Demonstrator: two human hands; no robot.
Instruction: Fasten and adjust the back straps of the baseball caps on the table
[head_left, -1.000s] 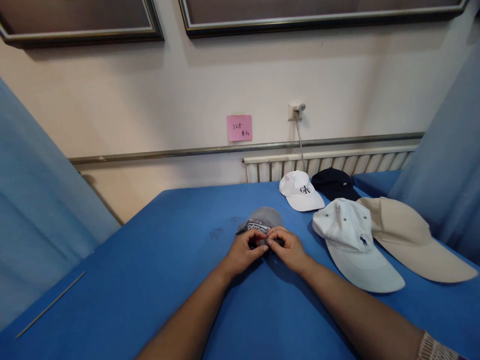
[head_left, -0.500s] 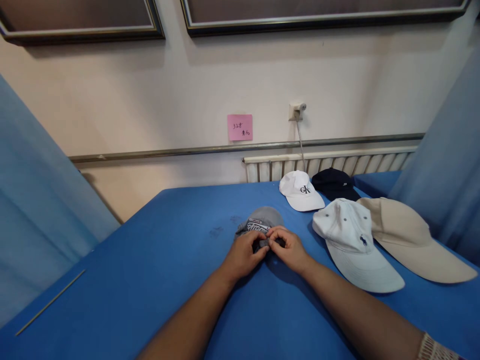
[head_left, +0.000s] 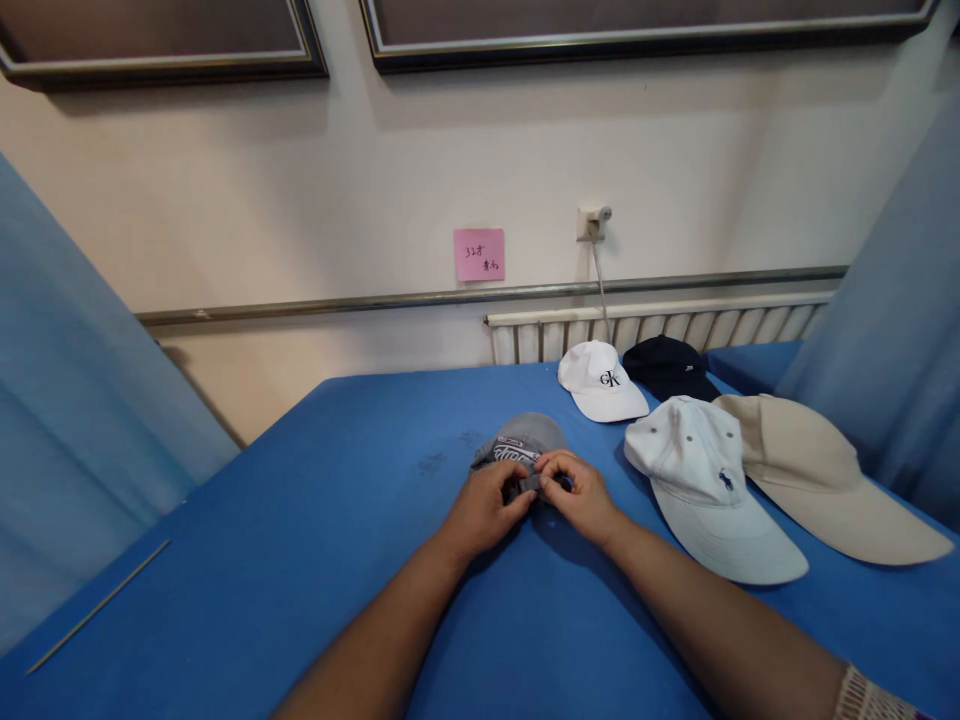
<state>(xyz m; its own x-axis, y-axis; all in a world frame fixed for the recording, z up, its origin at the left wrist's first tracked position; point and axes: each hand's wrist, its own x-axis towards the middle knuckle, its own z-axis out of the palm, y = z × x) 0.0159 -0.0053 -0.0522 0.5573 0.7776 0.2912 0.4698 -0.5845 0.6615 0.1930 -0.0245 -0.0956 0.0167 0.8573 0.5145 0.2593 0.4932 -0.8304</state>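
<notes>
A grey baseball cap (head_left: 529, 430) with white lettering lies on the blue-covered table (head_left: 322, 560), its back strap facing me. My left hand (head_left: 487, 510) pinches the left part of that strap between thumb and fingers. From the other side, my right hand (head_left: 581, 495) pinches the strap's right part, fingertips close to those of the left. A short dark stretch of strap shows between the two hands. The fingers hide the strap's fastening.
On the right lie a white cap (head_left: 592, 370), a dark navy cap (head_left: 664, 365), a pale cap with a small emblem (head_left: 697, 460) and a long-brimmed beige cap (head_left: 810, 460). A thin stick (head_left: 101, 605) lies at the left edge. Blue curtains (head_left: 67, 420) hang at both sides.
My hands have drawn slightly apart, and a little more of the strap shows between the fingertips. The caps on the right have stayed in place.
</notes>
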